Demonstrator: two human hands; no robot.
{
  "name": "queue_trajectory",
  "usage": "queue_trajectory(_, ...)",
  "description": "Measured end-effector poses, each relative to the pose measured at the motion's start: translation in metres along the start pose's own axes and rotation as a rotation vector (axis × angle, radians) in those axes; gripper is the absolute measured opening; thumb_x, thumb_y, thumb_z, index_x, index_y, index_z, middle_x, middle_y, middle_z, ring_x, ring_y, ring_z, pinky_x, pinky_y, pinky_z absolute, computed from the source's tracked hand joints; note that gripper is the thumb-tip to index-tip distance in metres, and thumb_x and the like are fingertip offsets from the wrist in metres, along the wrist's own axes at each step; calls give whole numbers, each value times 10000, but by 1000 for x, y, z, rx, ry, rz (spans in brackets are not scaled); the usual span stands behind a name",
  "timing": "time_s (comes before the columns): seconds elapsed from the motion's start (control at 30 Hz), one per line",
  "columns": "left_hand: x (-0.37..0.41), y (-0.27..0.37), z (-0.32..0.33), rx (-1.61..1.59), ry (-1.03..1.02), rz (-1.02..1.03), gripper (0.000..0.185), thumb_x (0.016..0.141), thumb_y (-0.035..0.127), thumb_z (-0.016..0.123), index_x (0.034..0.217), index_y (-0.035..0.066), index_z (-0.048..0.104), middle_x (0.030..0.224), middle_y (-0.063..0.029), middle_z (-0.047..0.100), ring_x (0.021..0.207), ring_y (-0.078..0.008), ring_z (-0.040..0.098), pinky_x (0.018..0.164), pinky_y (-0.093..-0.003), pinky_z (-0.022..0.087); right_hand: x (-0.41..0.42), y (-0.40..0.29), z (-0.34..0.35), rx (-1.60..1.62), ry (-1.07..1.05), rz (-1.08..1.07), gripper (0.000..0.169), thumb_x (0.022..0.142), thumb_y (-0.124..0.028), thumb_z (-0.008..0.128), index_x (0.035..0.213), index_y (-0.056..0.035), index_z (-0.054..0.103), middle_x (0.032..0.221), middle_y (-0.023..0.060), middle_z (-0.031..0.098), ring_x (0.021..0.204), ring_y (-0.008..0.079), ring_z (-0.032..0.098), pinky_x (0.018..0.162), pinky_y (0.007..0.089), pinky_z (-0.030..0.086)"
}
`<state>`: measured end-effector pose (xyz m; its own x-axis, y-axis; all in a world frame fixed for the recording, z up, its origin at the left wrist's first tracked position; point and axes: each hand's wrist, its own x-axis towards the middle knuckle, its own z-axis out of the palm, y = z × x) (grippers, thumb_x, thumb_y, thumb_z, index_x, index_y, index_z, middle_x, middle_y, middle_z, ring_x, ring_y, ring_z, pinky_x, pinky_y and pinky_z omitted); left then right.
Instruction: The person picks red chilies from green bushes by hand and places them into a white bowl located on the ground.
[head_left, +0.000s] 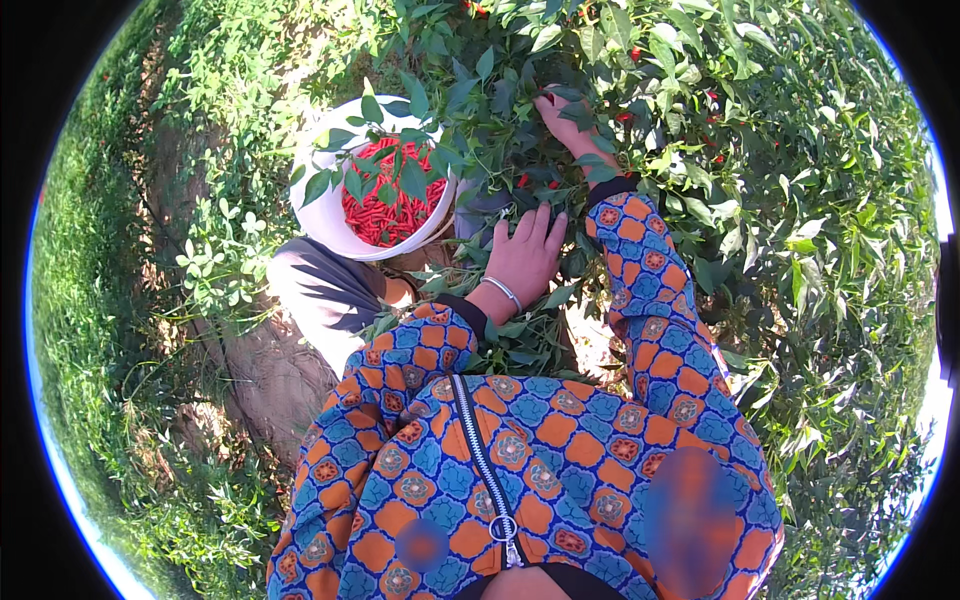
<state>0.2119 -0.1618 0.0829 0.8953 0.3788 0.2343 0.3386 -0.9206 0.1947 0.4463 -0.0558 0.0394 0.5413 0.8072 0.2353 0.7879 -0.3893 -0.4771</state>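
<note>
My left hand (526, 255), with a silver bangle at its wrist, lies palm down on the green leaves of a chili pepper plant (517, 349), its fingers spread. Farther out, my right hand (561, 120) reaches into the foliage; something red shows at its fingertips, but leaves cover part of the fingers and the grip is unclear. Between the two hands, a few red chili peppers (553, 184) hang among the leaves. A white plastic bucket (319, 217) stands left of my hands, holding many red chili peppers (386, 217). A leafy branch hangs across its opening.
Dense pepper plants (825, 225) with scattered red peppers rise on the right. My bent knee in dark trousers (330, 281) is just below the bucket. Bare soil (277, 382) and low green plants (97, 315) lie to the left.
</note>
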Motion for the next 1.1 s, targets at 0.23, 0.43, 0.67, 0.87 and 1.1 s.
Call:
queue_trajectory(0.23,-4,-6,7,13,-38,-13,543,751,287,536,1243,93,417,1245,-130,428,1107,-244,417,830,-480,345,-75,-114,-85,1600,-298,261,182,888,-211,507,830,-40,525,596,-7,456,414,43,355,365,174,249)
queue_trajectory(0.43,-7,-14,18,-161,80,31,559,761,316,521,1262,105,396,1232,-140,436,1141,-289,406,884,-526,305,-87,-160,-16,373,-222,-609,299,815,-265,537,851,31,548,914,177,555,825,323,551,691,382,447)
queue_trajectory(0.67,-2,-5,7,-10,13,6,483,779,204,480,1234,58,419,1264,-166,397,1103,-249,413,807,-479,356,-75,-74,-94,-90,-607,-374,240,716,-172,599,937,-87,638,807,90,637,755,276,609,670,369,483)
queue_trajectory(0.87,-1,-4,11,20,48,43,463,787,197,466,1221,36,432,1244,-179,416,1073,-260,419,785,-479,360,-65,-41,-37,-102,-603,-352,205,783,-264,571,837,-68,601,812,101,621,659,270,593,575,371,460)
queue_trajectory(1.1,-8,-8,18,47,77,50,449,788,201,472,1205,36,450,1213,-177,438,1074,-268,419,784,-491,359,-57,-45,-90,1077,-725,538,225,867,-259,472,782,-62,538,671,20,538,541,70,457,413,187,311)
